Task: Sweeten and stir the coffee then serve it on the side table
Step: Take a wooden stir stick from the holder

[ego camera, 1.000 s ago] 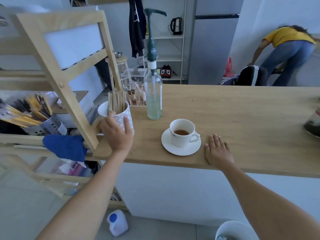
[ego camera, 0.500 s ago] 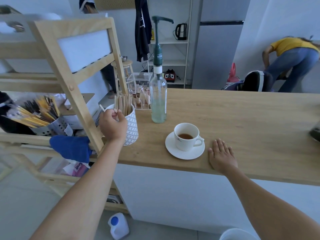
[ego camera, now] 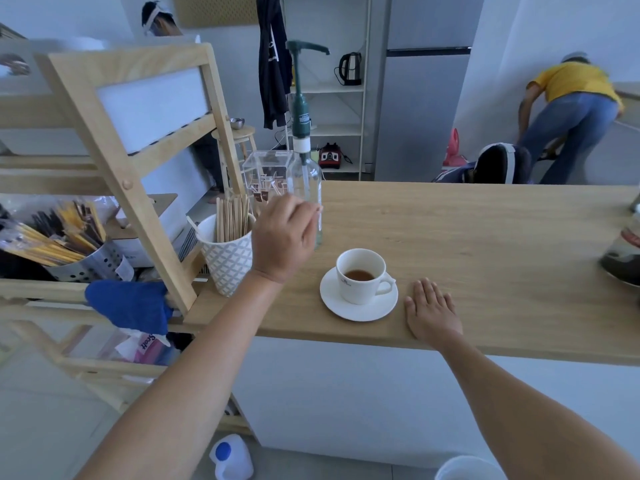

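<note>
A white cup of dark coffee (ego camera: 361, 274) stands on a white saucer (ego camera: 358, 310) near the wooden counter's front edge. Behind it is a clear glass syrup bottle (ego camera: 308, 181) with a green pump (ego camera: 300, 109). To the left, a white patterned cup (ego camera: 227, 261) holds several wooden stirrers (ego camera: 232, 218). My left hand (ego camera: 284, 233) is raised between that cup and the bottle, in front of the bottle's lower part, fingers curled; whether it holds anything is hidden. My right hand (ego camera: 431, 310) lies flat on the counter just right of the saucer.
A wooden rack (ego camera: 114, 168) with a metal cutlery holder (ego camera: 83, 261) and a blue cloth (ego camera: 130, 306) stands at the left. A clear box of sachets (ego camera: 265, 174) sits behind the stirrers. A dark pot (ego camera: 623, 251) is at the counter's right edge. A person bends over at the far right.
My left hand has left the stirrer cup's rim and moved up and right, in front of the syrup bottle. My right hand has stayed flat on the counter.
</note>
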Available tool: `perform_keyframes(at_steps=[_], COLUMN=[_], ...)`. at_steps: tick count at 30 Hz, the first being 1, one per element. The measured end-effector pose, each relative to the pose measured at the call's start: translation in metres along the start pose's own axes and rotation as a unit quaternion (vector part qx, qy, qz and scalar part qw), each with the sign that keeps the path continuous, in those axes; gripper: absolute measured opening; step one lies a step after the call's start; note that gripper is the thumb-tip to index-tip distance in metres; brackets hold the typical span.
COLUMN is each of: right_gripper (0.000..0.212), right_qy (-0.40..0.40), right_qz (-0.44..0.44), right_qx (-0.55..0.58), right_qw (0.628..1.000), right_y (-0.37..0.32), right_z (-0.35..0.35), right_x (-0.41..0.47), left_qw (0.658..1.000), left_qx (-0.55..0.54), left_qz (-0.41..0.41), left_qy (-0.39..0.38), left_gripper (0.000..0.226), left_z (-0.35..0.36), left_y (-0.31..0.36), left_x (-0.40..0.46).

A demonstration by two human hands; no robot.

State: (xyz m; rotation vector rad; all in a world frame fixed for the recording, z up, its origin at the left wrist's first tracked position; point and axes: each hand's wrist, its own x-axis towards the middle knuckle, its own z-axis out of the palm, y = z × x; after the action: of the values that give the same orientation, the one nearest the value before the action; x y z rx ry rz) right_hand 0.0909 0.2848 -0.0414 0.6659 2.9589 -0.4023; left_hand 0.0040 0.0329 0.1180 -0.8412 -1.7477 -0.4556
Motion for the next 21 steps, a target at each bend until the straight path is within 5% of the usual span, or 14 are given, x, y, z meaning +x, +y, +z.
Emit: perform_keyframes(at_steps=[10,21], right_gripper=[0.061,0.060], right_qy=[-0.002,-0.002], right_qz=[0.000,-0.001], right_qx=[0.004,0.011], right_qw=[1.000,1.000], right_y=[0.000,0.000], right_z=[-0.001,-0.002], right_x=[0.000,-0.002], left_qw=[0.987,0.959], left_qx=[-0.011,-0.131], left_qz=[-0.025,-0.054], left_qy=[-0.157,-0.246], left_gripper=[0.014,0.023], left_z=[0.031,0.034], left_y=[0.020,0.050], left_x=[-0.100,-0.147])
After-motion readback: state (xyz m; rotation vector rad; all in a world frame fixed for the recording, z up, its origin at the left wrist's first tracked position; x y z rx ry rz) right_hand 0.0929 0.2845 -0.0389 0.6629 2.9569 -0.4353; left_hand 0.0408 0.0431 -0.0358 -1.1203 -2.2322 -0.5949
